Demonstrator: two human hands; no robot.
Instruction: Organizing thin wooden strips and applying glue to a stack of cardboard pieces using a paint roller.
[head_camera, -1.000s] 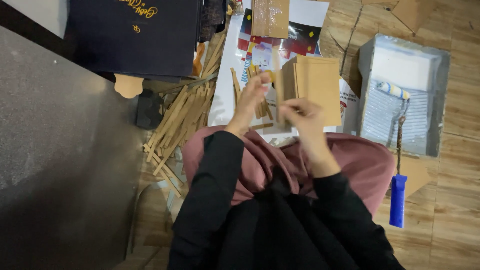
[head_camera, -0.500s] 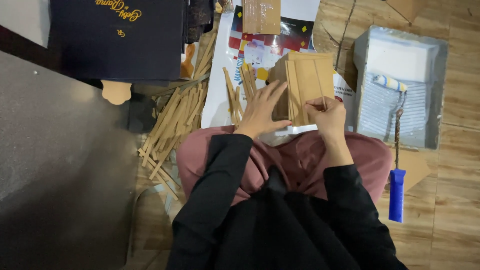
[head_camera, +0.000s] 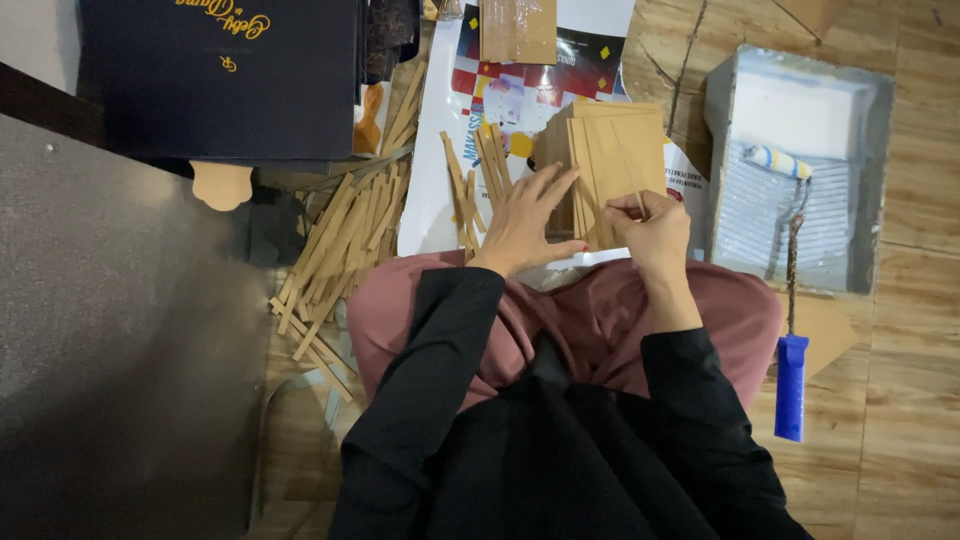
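Head view, the only one here: a stack of tan cardboard sheets (head_camera: 610, 165) is being worked on, propped on a printed poster sheet (head_camera: 440, 150) just past the knees. The left hand (head_camera: 525, 222) is laid flat, fingers spread, against the near left edge of the stack, so that grip is released and only pressing. The right hand (head_camera: 655, 228) is clenched around something thin at the stack's lower right corner; a narrow strip seems to be pinched there, but it's too small to be sure. Judged from this, a single piece is being separated or lined up on the stack. The next move probably calls for the stack to be kept steady by the left palm while the thin piece is drawn out straight, otherwise the sheets could be fanned out of line.

Everything is done on a wooden plank floor (head_camera: 920, 200). A loose heap of cardboard strips (head_camera: 345, 245) is scattered to the left, a few more strips (head_camera: 470, 185) just beside the left hand. A grey paint tray (head_camera: 800, 170) with a roller on a blue handle (head_camera: 790, 385) is set to the right. A dark blue box (head_camera: 215, 75) is seen at top left, and a grey slab (head_camera: 110, 330) along the left side.
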